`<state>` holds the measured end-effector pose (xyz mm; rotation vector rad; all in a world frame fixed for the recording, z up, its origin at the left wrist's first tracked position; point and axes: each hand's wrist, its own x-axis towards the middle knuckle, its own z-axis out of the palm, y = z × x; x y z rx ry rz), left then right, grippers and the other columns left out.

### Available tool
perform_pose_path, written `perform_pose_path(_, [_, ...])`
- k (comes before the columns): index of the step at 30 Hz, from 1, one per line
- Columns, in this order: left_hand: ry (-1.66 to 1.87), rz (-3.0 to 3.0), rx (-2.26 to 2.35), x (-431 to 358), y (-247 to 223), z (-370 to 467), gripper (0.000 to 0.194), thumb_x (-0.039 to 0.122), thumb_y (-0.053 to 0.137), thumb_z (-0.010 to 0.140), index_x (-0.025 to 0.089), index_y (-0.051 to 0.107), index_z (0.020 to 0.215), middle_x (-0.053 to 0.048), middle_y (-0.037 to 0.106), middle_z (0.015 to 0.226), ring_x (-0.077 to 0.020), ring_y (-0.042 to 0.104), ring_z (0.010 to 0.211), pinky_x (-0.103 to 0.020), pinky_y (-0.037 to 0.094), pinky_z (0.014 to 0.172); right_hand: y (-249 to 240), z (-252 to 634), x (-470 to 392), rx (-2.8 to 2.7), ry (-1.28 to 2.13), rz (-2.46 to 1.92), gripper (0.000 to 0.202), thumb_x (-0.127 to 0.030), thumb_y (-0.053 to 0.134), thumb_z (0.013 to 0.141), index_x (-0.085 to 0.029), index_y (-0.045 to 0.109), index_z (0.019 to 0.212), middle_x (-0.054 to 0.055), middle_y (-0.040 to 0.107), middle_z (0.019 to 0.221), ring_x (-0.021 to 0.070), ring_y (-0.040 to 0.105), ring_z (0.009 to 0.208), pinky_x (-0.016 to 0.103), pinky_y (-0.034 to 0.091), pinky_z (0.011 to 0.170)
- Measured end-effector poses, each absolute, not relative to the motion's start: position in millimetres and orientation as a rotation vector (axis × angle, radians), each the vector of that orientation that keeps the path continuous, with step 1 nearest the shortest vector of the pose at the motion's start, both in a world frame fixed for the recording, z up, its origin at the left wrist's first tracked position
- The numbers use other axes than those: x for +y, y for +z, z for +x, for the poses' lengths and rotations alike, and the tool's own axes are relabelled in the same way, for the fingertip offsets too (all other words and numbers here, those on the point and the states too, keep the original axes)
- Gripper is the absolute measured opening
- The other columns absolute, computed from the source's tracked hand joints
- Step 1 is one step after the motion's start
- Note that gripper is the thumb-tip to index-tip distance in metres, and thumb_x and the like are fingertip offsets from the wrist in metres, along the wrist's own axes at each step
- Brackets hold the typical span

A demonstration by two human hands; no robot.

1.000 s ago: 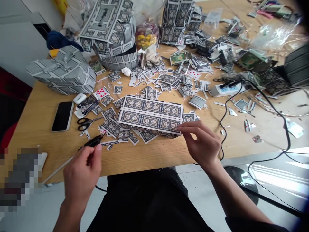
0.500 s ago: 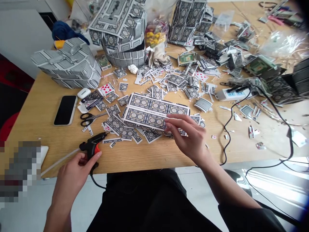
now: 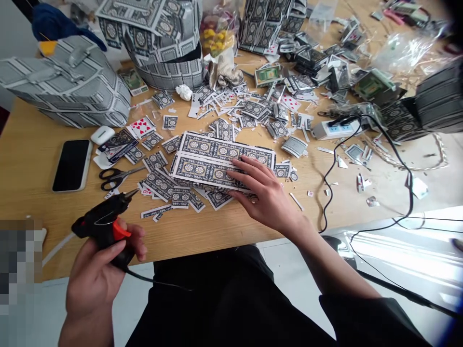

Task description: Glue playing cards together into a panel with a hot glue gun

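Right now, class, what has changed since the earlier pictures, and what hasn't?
The left hand has taken hold of the glue gun and lifted it. The right hand has moved left from the right corner of the card panel toward its middle. The scissors and phone stay put.

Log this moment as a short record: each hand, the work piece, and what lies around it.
Left hand: wrapped round a black glue gun with an orange trigger
Right hand: fingers laid over the right part of the card-faced panel
Panel face: two rows of patterned card backs
Around the panel: scattered card pieces
Left of panel: scissors; farther left, a phone, screen dark
Right of panel: white power strip, plugged into
Surface: wooden table
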<state>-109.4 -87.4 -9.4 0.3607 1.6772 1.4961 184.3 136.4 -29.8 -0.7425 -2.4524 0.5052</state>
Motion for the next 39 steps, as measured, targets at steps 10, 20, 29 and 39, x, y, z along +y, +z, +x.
perform_pose_path(10, [1.402,0.600,1.527,-48.2,-16.1,-85.0,0.024,0.041,0.085,0.087,0.021,0.081,0.098,-0.006,0.074,0.086,-0.0151,0.061,0.056,-0.024,0.044,0.038,-29.4,203.0,141.1,-2.478,0.519,-0.780,0.047,-0.028,0.074,0.104,-0.027,0.065,0.150,0.012,0.063,0.162,0.0354,0.050,0.160,0.070,0.042,0.133])
perform_pose_path(20, [1.251,0.704,1.699,-37.2,-14.3,-69.1,0.033,0.053,0.080,0.093,0.020,0.077,0.089,-0.007,0.078,0.093,-0.0131,0.057,0.059,-0.026,0.046,0.044,-25.2,212.6,145.9,-2.444,0.562,-0.784,0.046,-0.032,0.076,0.103,-0.025,0.067,0.147,0.014,0.064,0.161,0.0328,0.053,0.158,0.065,0.042,0.134])
perform_pose_path(29, [1.287,0.766,1.661,-27.4,-20.3,-72.3,0.028,0.047,0.080,0.093,0.019,0.079,0.089,-0.006,0.074,0.089,-0.0112,0.056,0.056,-0.023,0.044,0.041,-43.0,207.7,139.7,-2.357,0.471,-0.732,0.030,-0.025,0.074,0.102,-0.025,0.076,0.132,0.009,0.071,0.153,0.0344,0.051,0.159,0.065,0.041,0.133])
perform_pose_path(39, [1.239,0.821,1.688,-24.6,-20.1,-71.1,0.026,0.047,0.080,0.093,0.021,0.082,0.091,-0.005,0.075,0.085,-0.0119,0.058,0.059,-0.023,0.047,0.046,-46.3,206.9,138.7,-2.330,0.463,-0.721,0.032,-0.025,0.074,0.102,-0.025,0.073,0.134,0.010,0.072,0.153,0.0351,0.051,0.159,0.067,0.041,0.133])
